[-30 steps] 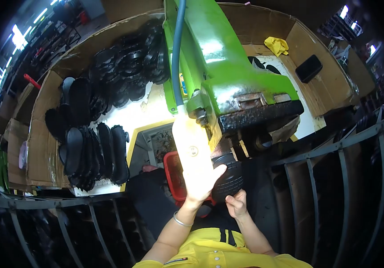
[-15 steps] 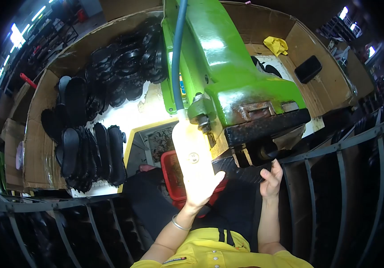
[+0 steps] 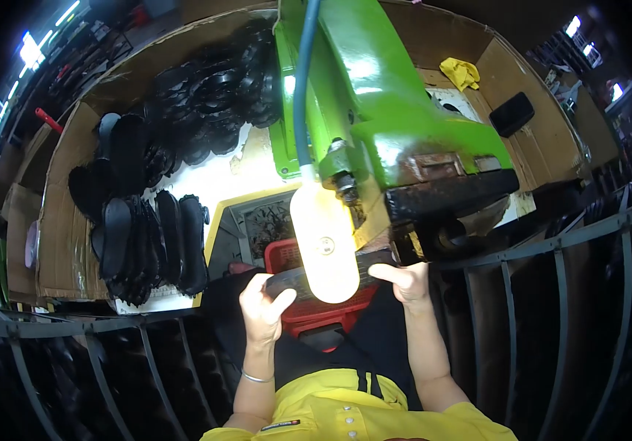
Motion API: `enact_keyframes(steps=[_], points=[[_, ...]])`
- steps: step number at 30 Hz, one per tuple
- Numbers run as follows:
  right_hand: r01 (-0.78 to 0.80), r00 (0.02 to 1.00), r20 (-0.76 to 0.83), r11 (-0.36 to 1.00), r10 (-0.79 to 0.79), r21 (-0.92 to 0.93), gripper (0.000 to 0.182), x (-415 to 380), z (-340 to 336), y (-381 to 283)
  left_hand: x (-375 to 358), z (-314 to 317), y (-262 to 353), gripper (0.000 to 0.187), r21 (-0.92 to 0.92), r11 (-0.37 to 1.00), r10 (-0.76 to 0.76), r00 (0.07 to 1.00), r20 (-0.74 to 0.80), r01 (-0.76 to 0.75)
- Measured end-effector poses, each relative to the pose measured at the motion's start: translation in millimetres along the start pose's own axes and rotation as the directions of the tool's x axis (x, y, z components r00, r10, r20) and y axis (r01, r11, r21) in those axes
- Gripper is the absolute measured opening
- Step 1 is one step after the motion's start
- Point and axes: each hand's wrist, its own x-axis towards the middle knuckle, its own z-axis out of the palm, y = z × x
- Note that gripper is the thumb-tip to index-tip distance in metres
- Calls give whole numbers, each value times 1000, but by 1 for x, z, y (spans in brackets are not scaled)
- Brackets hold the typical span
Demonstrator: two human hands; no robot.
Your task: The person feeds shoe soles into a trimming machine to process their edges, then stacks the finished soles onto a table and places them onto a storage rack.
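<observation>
A black shoe sole (image 3: 285, 281) is held level between both my hands, below the head of a green machine (image 3: 389, 117). My left hand (image 3: 261, 309) grips its left end and my right hand (image 3: 404, 281) grips its right end. A bright lamp (image 3: 323, 242) on a blue hose hangs in front of the sole and hides its middle. The machine's dark rusty head (image 3: 448, 195) sits just above my right hand. A red basket (image 3: 316, 312) lies under the sole.
Stacks of black soles (image 3: 147, 242) fill the left of the cardboard-walled bench, with more (image 3: 213, 103) at the back. A yellow cloth (image 3: 459, 72) and a black block (image 3: 511, 114) lie at the back right. Metal racks (image 3: 551, 294) stand on both sides.
My left hand has dropped from behind the lamp to the sole's left end. My right hand came back from the machine head to the right end; the sole now lies level.
</observation>
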Motion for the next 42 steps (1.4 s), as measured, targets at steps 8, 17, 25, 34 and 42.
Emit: enact_keyframes(steps=[8,17,25,34,42], points=[[67,996,68,993,-60,-100,48,5,24,2,-1,27,-13,24,432,880,57,947,317,-198],[-248,961,88,959,262,-139,39,-79,-36,100,12,63,-34,29,572,724,175,905,388,-386],[-158,944,-243,952,223,261,30,-74,-76,53,8,65,-39,30,615,658,209,890,406,-435],[28,990,-140,999,-34,-45,32,6,-49,-23,27,61,4,32,489,722,304,859,413,-490],[-2,1000,-24,997,0,-76,40,-4,12,-11,31,4,25,28,127,981,129,984,125,-145]])
